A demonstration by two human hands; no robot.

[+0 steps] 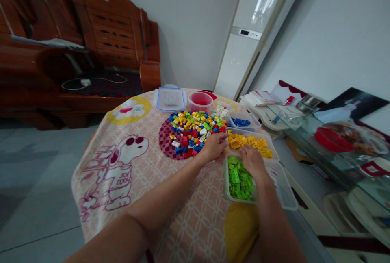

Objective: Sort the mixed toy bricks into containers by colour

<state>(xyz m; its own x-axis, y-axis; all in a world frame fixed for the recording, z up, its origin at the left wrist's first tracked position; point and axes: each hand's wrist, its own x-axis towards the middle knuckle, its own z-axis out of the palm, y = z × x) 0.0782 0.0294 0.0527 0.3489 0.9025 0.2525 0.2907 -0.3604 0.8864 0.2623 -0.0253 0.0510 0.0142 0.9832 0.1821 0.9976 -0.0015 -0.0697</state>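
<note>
A mixed pile of toy building bricks, in red, blue, yellow, white and green, lies on the cloth-covered table. My left hand is at the pile's right edge, fingers bent together beside the wall of the yellow-brick box. Any piece in those fingers is hidden. Yellow bricks fill much of that clear plastic box. My right hand reaches over its near side, fingertips closed at the yellow bricks; what they grip does not show. Below, partly covered by my right wrist, a second box holds green bricks.
Blue bricks lie in a smaller box behind, near white bricks. A pink tub and a blue-rimmed lid stand at the far edge. To the right is a cluttered glass shelf; a wooden bench stands back left.
</note>
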